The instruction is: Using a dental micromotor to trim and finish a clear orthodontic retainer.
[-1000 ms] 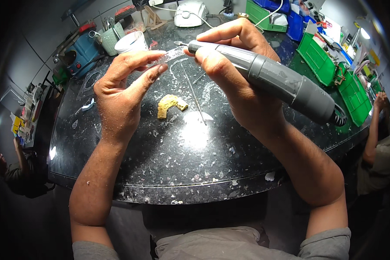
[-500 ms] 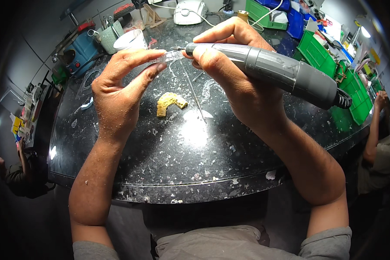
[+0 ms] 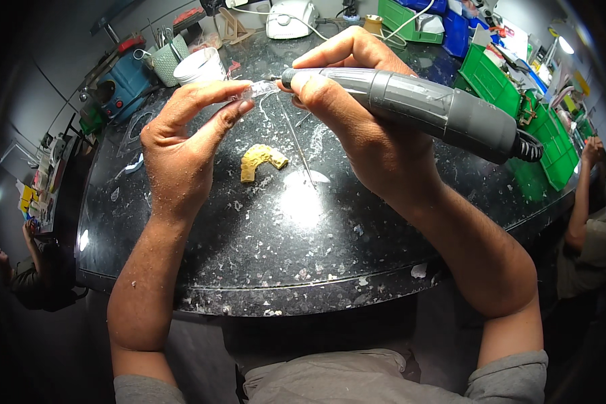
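With left fingers narrowly pinching clear piece and right fingers wrapped round grey handpiece, seems underway, remainder unclear.

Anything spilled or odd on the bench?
Yes: pale flecks litter the black bench, many along its front edge, with a larger scrap toward the right; it looks like unswept waste. Crumbs also speckle the left hand and forearm.
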A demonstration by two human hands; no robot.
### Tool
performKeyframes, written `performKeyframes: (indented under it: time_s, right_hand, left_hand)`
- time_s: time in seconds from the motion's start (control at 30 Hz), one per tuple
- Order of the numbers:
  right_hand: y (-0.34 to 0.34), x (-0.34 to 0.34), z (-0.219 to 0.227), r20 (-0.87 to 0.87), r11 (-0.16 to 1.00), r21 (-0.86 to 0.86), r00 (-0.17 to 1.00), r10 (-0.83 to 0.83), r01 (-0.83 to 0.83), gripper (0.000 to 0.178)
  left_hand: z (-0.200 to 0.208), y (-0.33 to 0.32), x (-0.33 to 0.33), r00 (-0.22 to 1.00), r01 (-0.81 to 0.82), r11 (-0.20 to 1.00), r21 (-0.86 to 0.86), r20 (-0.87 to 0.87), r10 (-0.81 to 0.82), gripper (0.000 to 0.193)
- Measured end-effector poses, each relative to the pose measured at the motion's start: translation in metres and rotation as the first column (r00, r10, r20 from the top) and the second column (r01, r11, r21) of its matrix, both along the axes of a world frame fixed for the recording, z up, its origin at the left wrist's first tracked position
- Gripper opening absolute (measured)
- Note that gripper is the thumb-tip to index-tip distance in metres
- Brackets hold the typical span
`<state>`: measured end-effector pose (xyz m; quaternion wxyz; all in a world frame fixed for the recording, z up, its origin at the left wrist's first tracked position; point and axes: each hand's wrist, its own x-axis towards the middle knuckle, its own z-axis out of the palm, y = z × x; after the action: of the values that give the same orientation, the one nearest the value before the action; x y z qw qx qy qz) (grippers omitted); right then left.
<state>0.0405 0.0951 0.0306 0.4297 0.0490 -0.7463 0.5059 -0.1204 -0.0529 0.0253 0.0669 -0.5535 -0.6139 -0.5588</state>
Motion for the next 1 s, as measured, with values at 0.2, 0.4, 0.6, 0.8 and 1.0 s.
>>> performKeyframes:
  time_s: [0.2, 0.4, 0.6, 0.8, 1.0]
  right_hand:
    - [0.0002, -0.0003, 0.0003, 0.006, 1.0, -0.017, 1.0, 0.011, -0.011, 0.018]
    - [0.0025, -0.0001, 0.0011, 0.014, 0.998, 0.053, 1.0, -0.018, 0.017, 0.018]
    - [0.0009, -0.0068, -0.0052, -0.079, 0.998, -0.036, 0.996, 0.05, -0.053, 0.022]
    - [0.0014, -0.004, -0.003, -0.034, 0.999, -0.007, 0.998, 0.053, -0.053, 0.023]
    - [-0.0002, -0.0026, -0.0013, -0.004, 0.999, -0.007, 0.999, 0.037, -0.037, 0.019]
  left_hand:
    - [-0.0007, -0.0001, -0.0009, 1.0, 0.008, 1.0, 0.022, -0.025, -0.007, 0.02]
    - [-0.0009, -0.0005, -0.0012, 1.0, 0.0, 1.0, 0.006, -0.018, 0.0, 0.02]
    - [-0.0006, 0.0008, 0.0002, 0.999, -0.004, 1.0, 0.01, -0.037, 0.005, 0.021]
    - [-0.0018, 0.0017, -0.0005, 0.998, 0.0, 1.0, 0.028, -0.055, 0.002, 0.022]
    - [-0.0008, 0.0013, 0.0016, 0.999, -0.009, 1.0, 0.02, -0.034, 0.01, 0.022]
